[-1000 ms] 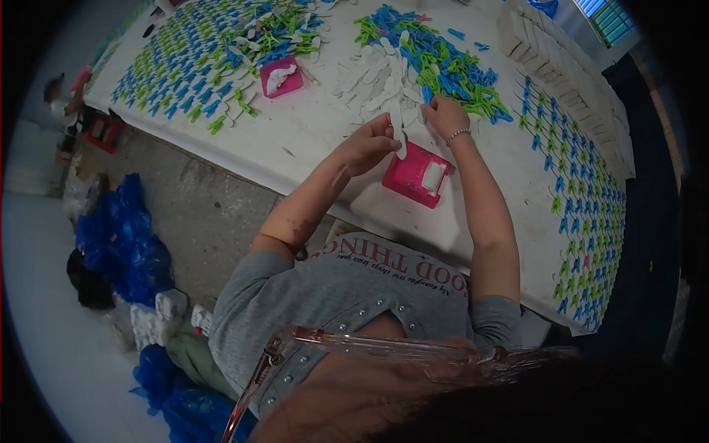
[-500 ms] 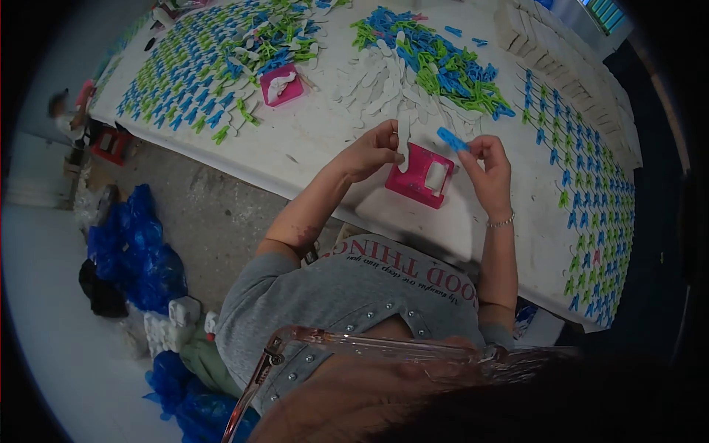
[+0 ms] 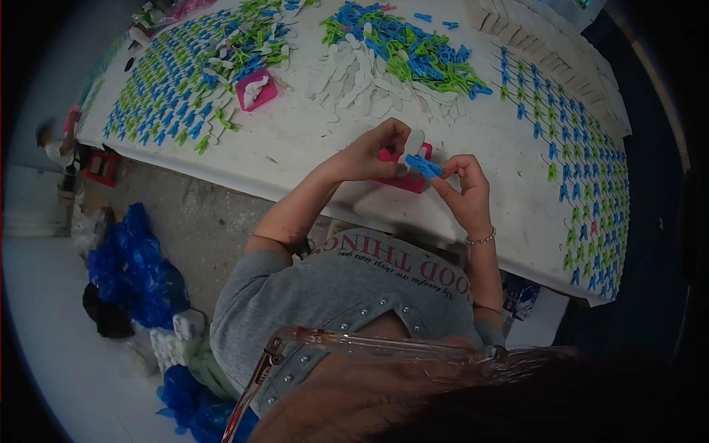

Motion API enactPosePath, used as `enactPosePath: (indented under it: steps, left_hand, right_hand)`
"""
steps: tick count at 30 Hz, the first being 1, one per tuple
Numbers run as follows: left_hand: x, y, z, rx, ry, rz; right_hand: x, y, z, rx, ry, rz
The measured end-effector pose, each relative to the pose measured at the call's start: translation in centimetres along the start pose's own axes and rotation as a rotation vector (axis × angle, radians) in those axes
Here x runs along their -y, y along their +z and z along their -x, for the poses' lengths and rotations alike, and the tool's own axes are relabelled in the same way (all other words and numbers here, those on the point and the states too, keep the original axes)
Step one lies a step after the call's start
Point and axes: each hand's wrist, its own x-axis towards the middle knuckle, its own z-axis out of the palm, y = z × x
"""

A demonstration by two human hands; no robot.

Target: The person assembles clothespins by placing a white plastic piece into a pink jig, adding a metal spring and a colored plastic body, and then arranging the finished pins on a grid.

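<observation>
My left hand (image 3: 373,153) is closed, pinching a flat white strip with a rounded end (image 3: 416,139) that points away from me. In my right hand (image 3: 467,190), thumb and fingers grip a blue clothespin (image 3: 424,166). The clothespin lies across the lower part of the white strip, close to my left fingertips. Directly beneath both hands, a pink tray (image 3: 413,184) rests on the table, partly covered by them. Beyond the hands spreads a pile of loose white strips (image 3: 354,81), beside a heap of blue and green clothespins (image 3: 421,55).
Rows of clothespins (image 3: 565,170) line the table's right side, with white stacks (image 3: 546,52) behind. More rows (image 3: 166,96) cover the left, near a second pink tray (image 3: 256,90). Blue plastic bags (image 3: 140,269) lie on the floor. Another person (image 3: 59,148) is at far left.
My right hand has brought the blue clothespin left and down onto the white strip. The strip now tilts to the right in my left hand. The whole view has shifted slightly.
</observation>
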Motion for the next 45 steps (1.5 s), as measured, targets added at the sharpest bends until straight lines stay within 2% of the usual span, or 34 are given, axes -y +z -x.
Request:
enactPosePath:
  steps: [4,6,7,9,11,13,15,16,17,19,20,22,26,28,35,38,40,43,44,45]
  left_hand:
    - [0.4,0.0,-0.3,0.04,-0.001,0.013]
    - [0.5,0.1,-0.4,0.002,0.023,-0.013]
    - [0.3,0.3,-0.7,0.042,0.034,-0.002]
    - [-0.1,0.6,-0.9,0.029,0.052,-0.131]
    - [-0.1,0.5,-1.3,0.089,0.053,-0.165]
    - [-0.2,0.0,-2.1,0.04,0.168,-0.18]
    - [1.6,-3.0,-3.3,-0.107,0.191,-0.449]
    - [3.8,-4.7,-3.8,-0.271,0.195,-0.492]
    - [5.5,-6.3,-4.1,-0.262,0.2,-0.489]
    - [7.7,-8.5,-4.5,-0.464,0.202,-1.004]
    - [7.9,-8.6,-4.6,-0.463,0.208,-1.003]
    - [8.3,-8.6,-4.3,-0.529,0.179,-1.144]
    - [9.3,-9.0,-4.3,-0.571,0.194,-1.11]
    - [9.7,-9.4,-4.4,-0.666,0.209,-1.084]
    - [9.9,-9.3,-4.4,-0.703,0.211,-1.084]
    - [9.5,-9.3,-4.2,-0.722,0.178,-1.028]
    - [9.1,-9.5,-4.0,-0.732,0.173,-0.957]
    - [7.4,-9.5,-3.7,-0.687,0.061,-0.923]
    - [6.5,-9.7,-3.8,-0.613,0.149,-0.943]
    - [5.8,-9.8,-3.8,-0.533,0.235,-0.959]
  right_hand:
    - [0.1,0.1,0.2,-0.01,0.014,-0.008]
    - [0.8,0.0,0.2,0.023,0.236,-0.364]
    - [0.4,-0.3,0.3,-0.015,0.234,-0.345]
    - [-1.5,-0.9,0.8,0.031,0.419,-0.555]
    - [-2.2,-1.3,1.2,-0.045,0.41,-0.629]
    - [-3.0,-2.7,1.4,-0.104,0.394,-0.709]
    - [-4.2,-5.0,1.1,-0.444,0.24,-0.001]
    - [-4.9,-6.4,0.9,-0.562,0.164,0.216]
    - [-5.8,-8.1,0.6,-0.674,0.086,0.434]
    - [-9.0,-12.2,0.1,-0.819,0.089,0.581]
    - [-10.2,-14.1,-0.2,-0.823,0.085,0.584]
    - [-11.9,-17.1,-0.7,-0.897,0.044,0.885]
    - [-13.5,-19.7,-1.7,-0.927,0.194,0.94]
    - [-13.5,-19.9,-2.1,-0.952,0.275,0.908]
    - [-13.9,-20.0,-2.9,-0.952,0.318,1.014]
    - [-14.5,-20.1,-2.8,-0.946,0.294,1.112]
    - [-14.6,-19.3,-2.7,-1.085,0.04,1.216]
    - [-12.1,-17.2,-3.1,-0.976,-0.034,1.153]
    - [-11.0,-15.8,-3.5,-0.948,-0.047,1.132]
    - [-9.8,-14.1,-3.9,-0.824,-0.015,0.956]
